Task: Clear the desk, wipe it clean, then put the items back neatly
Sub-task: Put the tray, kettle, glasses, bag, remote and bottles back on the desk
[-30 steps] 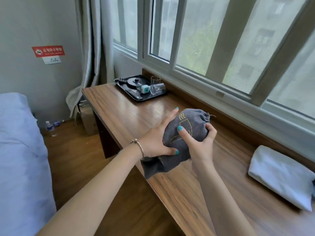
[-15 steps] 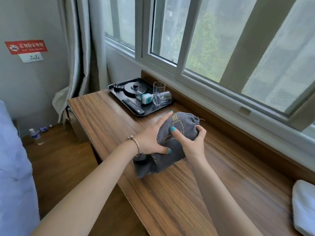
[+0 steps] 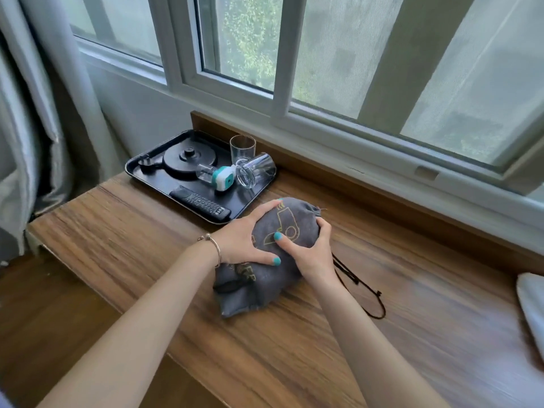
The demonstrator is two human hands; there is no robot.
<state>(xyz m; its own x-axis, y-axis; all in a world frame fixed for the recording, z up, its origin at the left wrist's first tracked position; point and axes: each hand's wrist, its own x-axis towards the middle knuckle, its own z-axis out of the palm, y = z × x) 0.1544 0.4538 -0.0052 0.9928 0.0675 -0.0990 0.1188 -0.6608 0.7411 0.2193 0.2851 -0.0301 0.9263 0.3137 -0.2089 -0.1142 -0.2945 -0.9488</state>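
A grey drawstring pouch (image 3: 282, 228) with gold print lies on the wooden desk (image 3: 141, 231), just right of a black tray (image 3: 253, 198). My left hand (image 3: 244, 240) holds its left side, fingers spread over the fabric and thumb across the front. My right hand (image 3: 312, 251) grips its right side, fingers curled round the far edge. The pouch's dark cord (image 3: 365, 293) trails on the desk to the right.
The tray holds a kettle base (image 3: 188, 160), a remote (image 3: 200, 203), a small teal and white device (image 3: 223, 178), one upright glass (image 3: 242, 145) and one glass (image 3: 256, 173) on its side. A white folded cloth (image 3: 532, 307) lies at the right edge. A curtain (image 3: 44, 113) hangs left.
Both hands have carried the pouch left and down onto the desk beside the tray. The view has swung left, so the white cloth is nearly out of sight.
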